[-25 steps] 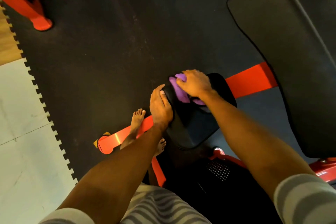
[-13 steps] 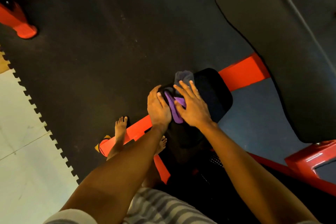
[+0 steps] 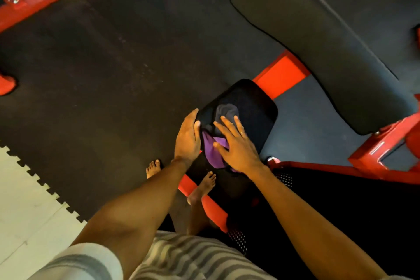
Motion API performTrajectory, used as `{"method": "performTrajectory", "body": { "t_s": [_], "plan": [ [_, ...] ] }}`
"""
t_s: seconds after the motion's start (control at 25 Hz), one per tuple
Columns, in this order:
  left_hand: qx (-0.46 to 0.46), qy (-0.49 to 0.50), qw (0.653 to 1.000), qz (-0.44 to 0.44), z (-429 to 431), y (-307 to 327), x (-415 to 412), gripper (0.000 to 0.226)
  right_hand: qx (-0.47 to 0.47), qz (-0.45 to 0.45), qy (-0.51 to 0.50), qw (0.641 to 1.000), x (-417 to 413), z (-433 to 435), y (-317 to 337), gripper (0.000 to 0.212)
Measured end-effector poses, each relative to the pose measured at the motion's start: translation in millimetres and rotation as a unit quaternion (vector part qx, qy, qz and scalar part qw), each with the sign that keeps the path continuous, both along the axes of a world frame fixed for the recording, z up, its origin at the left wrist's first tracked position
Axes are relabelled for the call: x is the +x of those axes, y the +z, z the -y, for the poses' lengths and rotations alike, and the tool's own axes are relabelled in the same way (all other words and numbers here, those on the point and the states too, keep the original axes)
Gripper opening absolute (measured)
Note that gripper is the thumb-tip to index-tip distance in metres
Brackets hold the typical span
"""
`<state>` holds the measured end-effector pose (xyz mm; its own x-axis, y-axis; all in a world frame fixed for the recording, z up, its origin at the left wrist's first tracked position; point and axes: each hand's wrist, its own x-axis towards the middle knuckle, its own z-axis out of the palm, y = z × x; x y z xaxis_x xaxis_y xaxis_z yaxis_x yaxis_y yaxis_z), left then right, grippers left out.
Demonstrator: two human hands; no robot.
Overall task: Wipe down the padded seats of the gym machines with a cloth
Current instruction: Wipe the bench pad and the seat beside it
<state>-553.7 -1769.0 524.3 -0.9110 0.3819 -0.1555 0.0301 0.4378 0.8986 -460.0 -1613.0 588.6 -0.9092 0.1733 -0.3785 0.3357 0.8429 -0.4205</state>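
Centre of frame: the right hand (image 3: 236, 145), fingers flat and spread rather than curled as 1 s earlier, had drawn the purple cloth (image 3: 212, 152) nearer across the black padded seat (image 3: 254, 109), the flat left hand (image 3: 187, 138) bracing its left edge, so this wipe appeared well advanced.

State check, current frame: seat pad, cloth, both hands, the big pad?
seat pad: cloth lying on it, left hand at its edge.
cloth: bunched, pinned to the seat pad under the right hand.
right hand: fingers spread flat, pressing on the cloth.
left hand: fingers straight, resting against the seat pad's left edge, holding nothing.
large pad: bare, nothing touching it.
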Motion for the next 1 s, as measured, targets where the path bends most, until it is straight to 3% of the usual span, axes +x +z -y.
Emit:
{"method": "performTrajectory", "body": {
  "t_s": [0.16,0.28,0.52,0.76,1.0],
  "plan": [
    [-0.007,-0.103,0.995,0.003,25.2,10.5,-21.6,0.046,0.029,0.053,-0.215,0.975,-1.2,-7.6,-4.3,0.061],
    [-0.009,-0.131,0.991,0.019,34.9,15.6,-29.4,0.044,0.056,0.089,-0.292,0.951,-32.7,27.5,-1.3,0.064],
    [-0.052,-0.207,0.975,0.055,64.4,30.3,-38.8,0.043,0.126,0.017,-0.123,0.984,-3.5,74.4,0.3,0.08],
    [-0.103,-0.257,0.96,0.028,80.3,38.1,-53.1,0.037,0.138,-0.016,-0.229,0.963,5.7,90.0,-5.3,0.077],
    [-0.132,-0.242,0.961,0.026,77.0,41.9,-76.6,0.037,0.13,0.02,-0.158,0.979,-59.0,98.8,-3.4,0.073]
  ]
}}
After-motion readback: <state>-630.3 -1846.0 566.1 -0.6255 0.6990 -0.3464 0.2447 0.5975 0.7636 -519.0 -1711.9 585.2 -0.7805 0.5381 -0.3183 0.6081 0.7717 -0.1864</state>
